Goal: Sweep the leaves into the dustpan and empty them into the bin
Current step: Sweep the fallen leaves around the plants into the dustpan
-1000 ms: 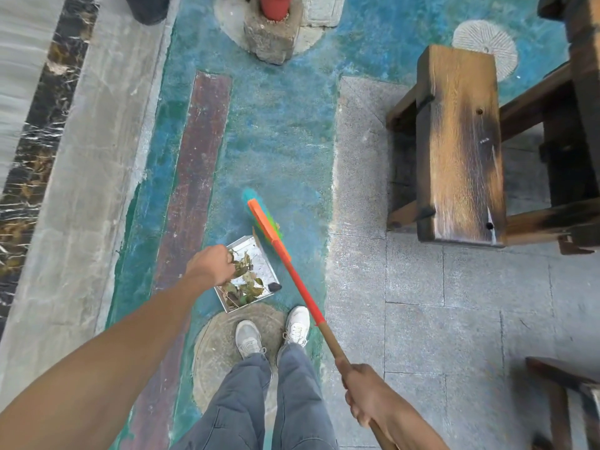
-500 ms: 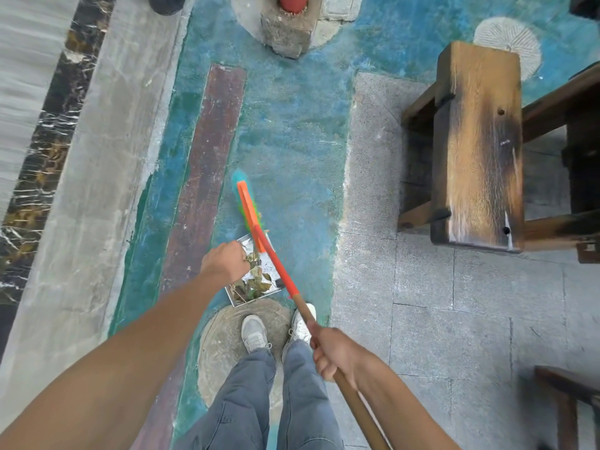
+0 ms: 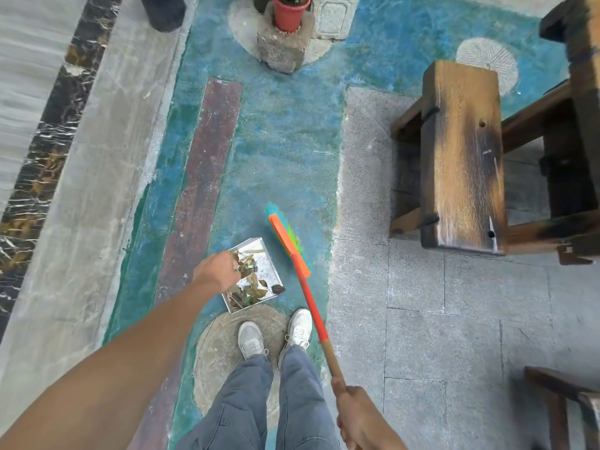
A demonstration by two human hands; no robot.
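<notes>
A square metal dustpan [image 3: 264,266] hangs low over the blue floor just ahead of my shoes. Dry brown and green leaves [image 3: 248,287] lie piled in its near half. My left hand [image 3: 216,269] is closed over the dustpan's left side; its handle is hidden under the hand. To the right of the pan is the broom [image 3: 289,245], with an orange head and green-blue bristles resting on the floor. Its orange and wooden stick runs down to my right hand [image 3: 355,414], which grips the wooden end. No bin is clearly in view.
A heavy wooden bench [image 3: 464,157] stands to the right on grey paving. A red flower pot [image 3: 289,11] sits on a stone block ahead. A dark round object [image 3: 164,11] stands at the top left. Another piece of wooden furniture [image 3: 565,407] is at the bottom right.
The broom head has swung from over the dustpan out to its right side. My right hand has dropped back lower on the stick. My left hand stays on the dustpan.
</notes>
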